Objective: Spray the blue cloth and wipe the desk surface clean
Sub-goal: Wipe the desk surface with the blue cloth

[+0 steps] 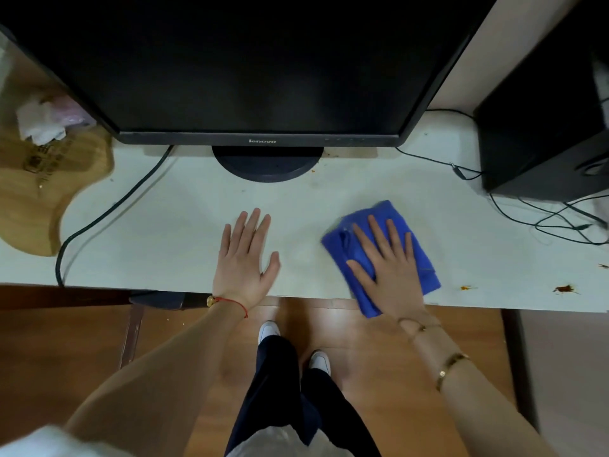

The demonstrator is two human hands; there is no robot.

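Two hands are resting on the desk in the head view, the only view given. The right hand is lying flat with fingers spread, pressing down on the blue cloth, not pinching it; the cloth is sitting near the front edge, one corner hanging over it. The left hand is lying open and empty on bare desk, well apart from the cloth. Soft, light and floppy (likely to bunch under a push), the cloth is best held under a flat palm at its middle. Brown crumbs are lying to its right, near the edge.
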